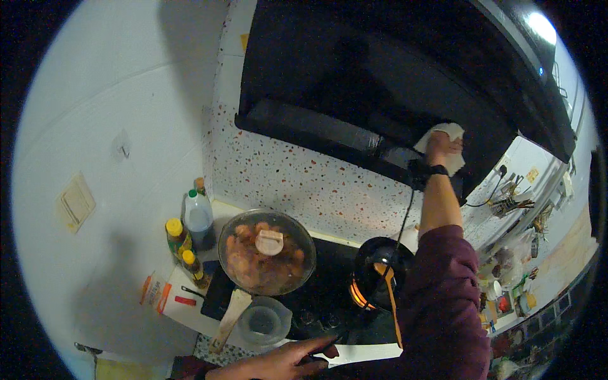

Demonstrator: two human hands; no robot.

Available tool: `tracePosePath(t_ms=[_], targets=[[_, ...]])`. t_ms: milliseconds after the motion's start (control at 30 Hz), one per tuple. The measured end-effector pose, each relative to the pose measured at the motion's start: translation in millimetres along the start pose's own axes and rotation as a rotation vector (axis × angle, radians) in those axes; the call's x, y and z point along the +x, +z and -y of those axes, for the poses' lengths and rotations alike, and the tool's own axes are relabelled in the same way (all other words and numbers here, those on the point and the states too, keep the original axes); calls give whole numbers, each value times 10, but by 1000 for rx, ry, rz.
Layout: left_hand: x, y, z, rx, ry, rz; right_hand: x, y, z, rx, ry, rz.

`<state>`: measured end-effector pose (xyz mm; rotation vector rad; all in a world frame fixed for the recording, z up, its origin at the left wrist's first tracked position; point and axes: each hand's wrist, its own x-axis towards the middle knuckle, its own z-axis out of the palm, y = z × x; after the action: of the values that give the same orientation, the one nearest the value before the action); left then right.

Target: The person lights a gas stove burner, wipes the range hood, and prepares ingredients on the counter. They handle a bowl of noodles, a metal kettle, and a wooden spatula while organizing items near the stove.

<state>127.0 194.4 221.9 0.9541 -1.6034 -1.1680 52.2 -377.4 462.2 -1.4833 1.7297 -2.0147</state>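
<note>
My right hand (441, 146) presses a white cloth or paper towel (453, 164) against the lower part of the black range hood (342, 61). A black band circles that wrist. Low in the picture, my left hand (285, 356) has its fingers curled near a dark object, and whether it grips it cannot be told. Just beyond it a translucent plastic bowl (263, 323) sits by the front of the black cooktop (327, 266). Under my right arm, a black pan (375, 251) with an orange-brown spatula (393, 304) in it stands over a glowing orange burner.
A glass-lidded pan (266, 280) of browned food, with a pale handle (230, 318), sits on the left. Several bottles (197, 213) stand by the wall, near an orange-and-white packet (154, 292). A dark cord (404, 223) hangs above the black pan. Utensils (510, 199) hang at right.
</note>
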Motion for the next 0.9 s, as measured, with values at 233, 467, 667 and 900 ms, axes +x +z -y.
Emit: tracePosePath(t_ms=[233,467,667,900], targets=[[-252,13,-208,0,15,114,-981,-198,424,499,199,242],[-459,104,-423,-27,10,211,-1105,-864,935,191,-971,554],[-726,325,-382,50,146,211,-629,-1325,1316,1224,-455,1917],[-914,485,-15,128,112,456,-737,-2606,690,1077,-271,1530]])
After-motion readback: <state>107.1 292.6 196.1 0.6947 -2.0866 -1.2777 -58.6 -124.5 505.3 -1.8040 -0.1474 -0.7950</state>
